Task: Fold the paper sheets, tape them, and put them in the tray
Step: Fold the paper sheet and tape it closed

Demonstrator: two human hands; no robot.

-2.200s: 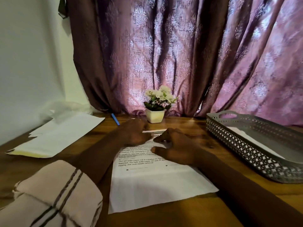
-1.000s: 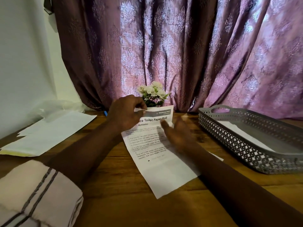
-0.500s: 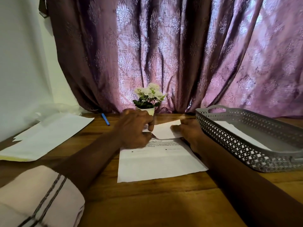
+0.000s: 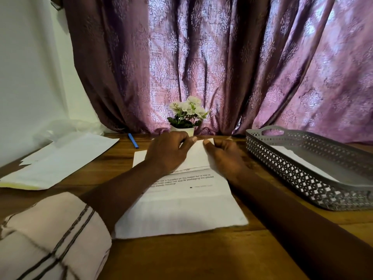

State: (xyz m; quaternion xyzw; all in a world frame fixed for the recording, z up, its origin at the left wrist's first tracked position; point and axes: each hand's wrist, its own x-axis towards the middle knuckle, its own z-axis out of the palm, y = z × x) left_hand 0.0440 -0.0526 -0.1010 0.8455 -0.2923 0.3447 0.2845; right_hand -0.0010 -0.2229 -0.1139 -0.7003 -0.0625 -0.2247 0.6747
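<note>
A printed paper sheet (image 4: 181,207) lies on the wooden table in front of me. Its far part is folded toward me, so a blank white flap covers the upper text. My left hand (image 4: 167,152) rests on the flap's left side, fingers curled at the far fold. My right hand (image 4: 226,156) presses the flap's right side, thumb and fingers at the far edge. A grey perforated tray (image 4: 302,170) stands at the right with a white folded sheet (image 4: 298,158) inside. No tape is visible.
A stack of white sheets (image 4: 60,160) lies at the left, with a crumpled clear plastic bag behind it. A blue pen (image 4: 133,140) lies near the back edge. A small white pot of flowers (image 4: 186,118) stands before the purple curtain.
The sheet was lifted off the table, laid back down, and its far end folded over toward me. Both hands now press along the far fold.
</note>
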